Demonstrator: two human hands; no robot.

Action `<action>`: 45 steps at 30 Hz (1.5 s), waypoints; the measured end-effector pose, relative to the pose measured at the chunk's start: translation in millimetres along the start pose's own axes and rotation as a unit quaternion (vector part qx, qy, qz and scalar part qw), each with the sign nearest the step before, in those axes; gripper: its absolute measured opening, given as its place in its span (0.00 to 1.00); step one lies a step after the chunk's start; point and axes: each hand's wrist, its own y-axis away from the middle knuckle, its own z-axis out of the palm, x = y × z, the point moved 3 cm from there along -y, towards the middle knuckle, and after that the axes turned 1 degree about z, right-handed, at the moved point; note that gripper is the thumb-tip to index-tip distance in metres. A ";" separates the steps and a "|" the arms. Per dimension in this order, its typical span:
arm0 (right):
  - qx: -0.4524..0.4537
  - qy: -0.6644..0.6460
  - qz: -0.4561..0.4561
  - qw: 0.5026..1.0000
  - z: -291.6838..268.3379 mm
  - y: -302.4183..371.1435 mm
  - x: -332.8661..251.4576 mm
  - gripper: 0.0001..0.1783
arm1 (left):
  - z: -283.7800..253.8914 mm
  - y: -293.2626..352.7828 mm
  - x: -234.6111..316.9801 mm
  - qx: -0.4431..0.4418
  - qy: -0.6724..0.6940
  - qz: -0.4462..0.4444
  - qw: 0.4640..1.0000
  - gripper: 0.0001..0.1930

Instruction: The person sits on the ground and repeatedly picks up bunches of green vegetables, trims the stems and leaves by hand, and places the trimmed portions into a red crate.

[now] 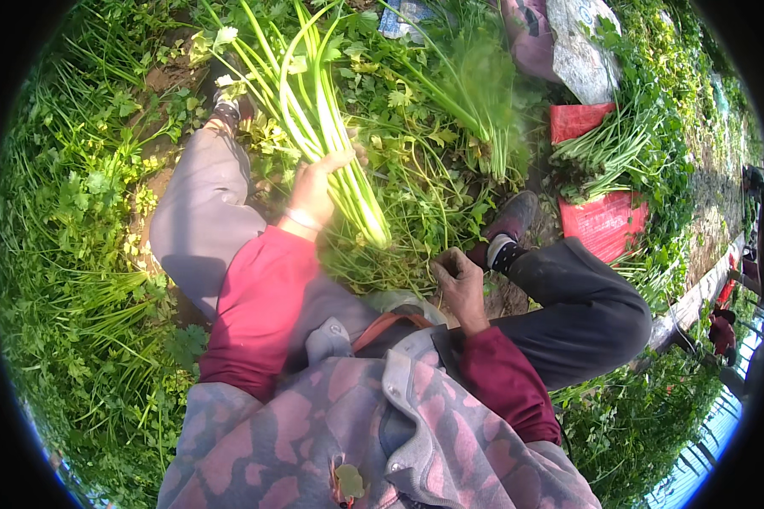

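A bunch of celery (345, 188) lies slanted across my left hand (317, 188), which is wrapped round its stalks. The pale root ends point down toward my lap, while the leafy tops reach away past the upper edge. To the right, my right hand (461, 284) hovers near my right shoe with thumb and fingers curled together. Whatever it may pinch is too small or hidden to make out. Beneath both hands, loose celery leaves and stems (399, 273) cover the ground between my legs.
Another celery bunch (498, 146) lies beyond my right shoe (518, 216). Farther right, cut stalks (603, 153) rest on a red sheet (603, 227). A white sack (584, 51) sits at the upper right. Dense leafy plants (68, 254) grow on the left.
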 end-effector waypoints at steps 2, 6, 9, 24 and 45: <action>-0.040 -0.101 -0.006 0.994 5.0 -5.6 -4.8 0.09 | -10.1 -3.0 -16.7 0.024 0.030 -0.077 0.996 0.23; -0.121 -0.266 -0.042 0.955 21.0 -9.6 -26.1 0.18 | -11.9 2.3 -39.8 -0.044 0.096 -0.104 0.989 0.18; -0.088 -0.183 -0.043 0.978 26.8 -12.4 -34.9 0.17 | -12.8 4.3 -49.8 -0.027 0.085 -0.120 0.989 0.16; 0.073 -0.068 -0.131 0.986 23.1 -10.7 -26.6 0.07 | -18.3 11.1 -61.2 0.071 0.004 -0.131 0.989 0.16; 0.124 -0.167 -0.162 0.965 6.9 -33.2 -9.5 0.05 | -7.7 24.1 -63.9 0.012 0.138 -0.179 0.974 0.12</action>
